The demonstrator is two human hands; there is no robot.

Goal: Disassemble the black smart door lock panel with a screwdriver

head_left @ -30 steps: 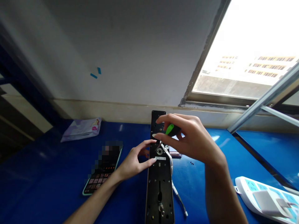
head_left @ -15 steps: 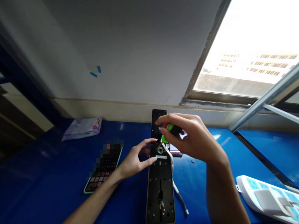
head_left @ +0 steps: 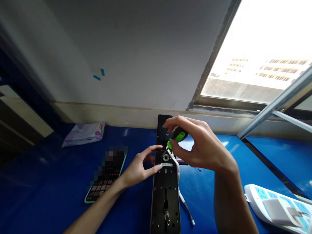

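Observation:
A long black door lock panel (head_left: 166, 191) lies lengthwise in front of me on the blue tabletop. It has a round fitting with a square hole, a white label and several small holes. My left hand (head_left: 141, 167) grips its left edge, thumb and fingers on either side of the label area. My right hand (head_left: 203, 144) holds a green and black screwdriver (head_left: 179, 135) by the handle, tilted, its shaft pointing down and left beside the round fitting. Whether the tip sits on a screw is too small to tell. A white-sleeved cable (head_left: 178, 172) runs from the panel down its right side.
A phone (head_left: 106, 180) lies left of my left forearm, with a lilac packet (head_left: 84, 134) behind it. Several tiny dark screws (head_left: 200, 170) rest right of the panel. At the right stands a power strip (head_left: 275, 204) with a charger; a metal bar (head_left: 273, 109) slants above.
My right hand's fingers have shifted on the screwdriver, and more of its handle shows. My left hand keeps its place on the panel. The whole view has moved slightly.

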